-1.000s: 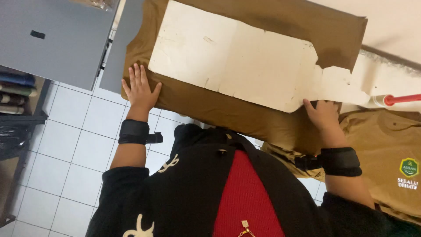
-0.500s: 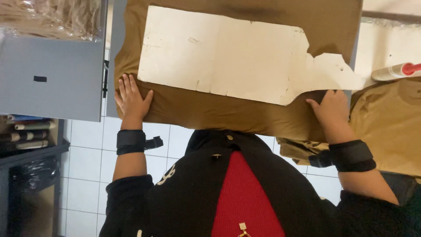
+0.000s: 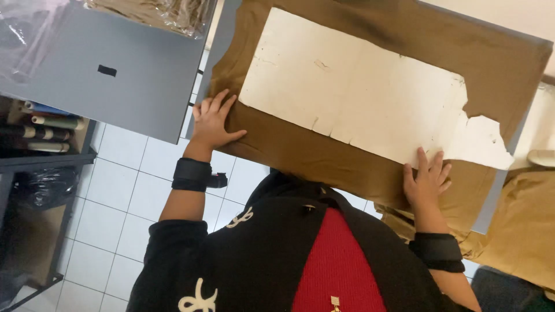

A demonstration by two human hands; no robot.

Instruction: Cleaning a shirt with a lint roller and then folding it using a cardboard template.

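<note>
Fingers (image 3: 215, 105) of the left hand (image 3: 211, 122) lie spread and flat, palm down, on the near left edge of a brown fabric sheet (image 3: 324, 156) stretched over a work table; nothing is gripped. Right hand (image 3: 426, 184), likewise open with fingers extended, presses on the near right part of the same fabric, its fingertips touching the lower edge of a cream-white cardboard template (image 3: 352, 98). That template, a long flat panel with a torn, irregular right end, rests on top of the fabric and covers most of its middle, brown margin showing on all sides. Each wrist carries a black strap band (image 3: 193, 174). Black top with a red panel (image 3: 329, 260) fills the lower centre. Left of the fabric stands a grey tabletop (image 3: 133, 92), bearing clear plastic bags of tan cloth (image 3: 167, 14). White floor tiles (image 3: 121, 196) appear below; folded tan cloth (image 3: 520, 231) lies at the right.
</note>
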